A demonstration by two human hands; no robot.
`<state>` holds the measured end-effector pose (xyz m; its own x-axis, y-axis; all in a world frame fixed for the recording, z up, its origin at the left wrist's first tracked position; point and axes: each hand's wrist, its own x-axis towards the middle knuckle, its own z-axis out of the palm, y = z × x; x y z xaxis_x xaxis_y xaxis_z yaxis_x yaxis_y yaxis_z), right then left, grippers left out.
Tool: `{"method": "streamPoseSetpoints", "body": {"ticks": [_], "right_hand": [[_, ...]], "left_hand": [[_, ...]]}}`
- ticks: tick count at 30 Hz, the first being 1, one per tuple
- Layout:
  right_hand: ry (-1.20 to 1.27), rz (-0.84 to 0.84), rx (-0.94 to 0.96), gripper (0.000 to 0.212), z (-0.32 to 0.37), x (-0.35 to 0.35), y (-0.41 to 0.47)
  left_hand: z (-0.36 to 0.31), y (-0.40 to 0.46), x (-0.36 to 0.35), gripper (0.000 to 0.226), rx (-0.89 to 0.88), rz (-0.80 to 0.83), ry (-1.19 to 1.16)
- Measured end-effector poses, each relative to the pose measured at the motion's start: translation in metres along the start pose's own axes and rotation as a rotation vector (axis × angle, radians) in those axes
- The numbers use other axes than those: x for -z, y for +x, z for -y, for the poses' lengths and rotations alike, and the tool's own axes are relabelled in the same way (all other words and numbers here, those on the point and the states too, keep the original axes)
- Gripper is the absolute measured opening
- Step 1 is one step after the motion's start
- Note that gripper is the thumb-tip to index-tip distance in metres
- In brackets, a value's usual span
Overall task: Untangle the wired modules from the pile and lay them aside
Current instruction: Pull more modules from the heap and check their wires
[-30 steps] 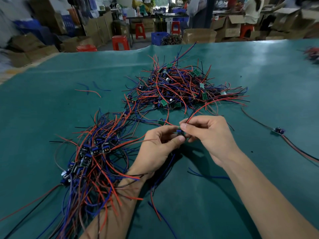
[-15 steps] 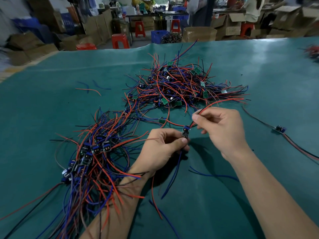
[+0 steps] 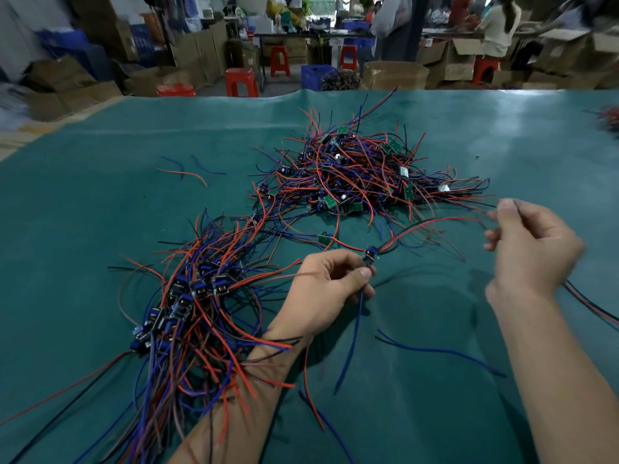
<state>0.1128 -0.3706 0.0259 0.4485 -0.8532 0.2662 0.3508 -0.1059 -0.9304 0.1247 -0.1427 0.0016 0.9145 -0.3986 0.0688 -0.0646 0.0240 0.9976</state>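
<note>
A tangled pile [image 3: 361,172] of small green boards with red, blue and black wires lies at the table's centre back. My left hand [image 3: 328,289] pinches one small module [image 3: 368,257] between thumb and fingers, its blue wire hanging below. That module's red and black wires [image 3: 432,226] stretch right toward my right hand [image 3: 532,249]. The right hand's fingers are curled and it is blurred; whether it still pinches the wire ends I cannot tell. A laid-out bundle of modules [image 3: 187,296] with long wires sits left, partly under my left forearm.
The green table cover [image 3: 100,229] spreads wide, with loose wire scraps [image 3: 182,172] at back left and a blue scrap [image 3: 438,351] near my right forearm. A wired module's leads [image 3: 589,303] run off right. Cardboard boxes, red stools and people stand beyond the far edge.
My right hand has swept right and away from the left hand, drawing the red and black wires out straight. My left hand has stayed put, holding the module.
</note>
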Motion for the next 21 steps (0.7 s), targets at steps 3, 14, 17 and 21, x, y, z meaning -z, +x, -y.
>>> {"method": "streamPoseSetpoints", "body": {"ticks": [3,14,17,21], "right_hand": [[-0.184,0.203,-0.139,0.018,-0.002,-0.002,-0.005],[-0.131,0.981,-0.203,0.029,-0.006,-0.027,-0.062],[-0.107,0.945,-0.12,0.012,-0.005,-0.027,-0.06],[-0.022,0.782,-0.068,0.015,0.002,-0.028,-0.054]], "left_hand": [[0.001,0.002,0.001,0.008,-0.028,-0.096,-0.039],[0.002,0.001,-0.001,0.011,-0.071,-0.05,-0.069],[0.003,0.001,0.001,0.016,-0.053,-0.032,-0.036],[0.001,0.0,0.0,0.016,-0.042,0.009,-0.032]]}}
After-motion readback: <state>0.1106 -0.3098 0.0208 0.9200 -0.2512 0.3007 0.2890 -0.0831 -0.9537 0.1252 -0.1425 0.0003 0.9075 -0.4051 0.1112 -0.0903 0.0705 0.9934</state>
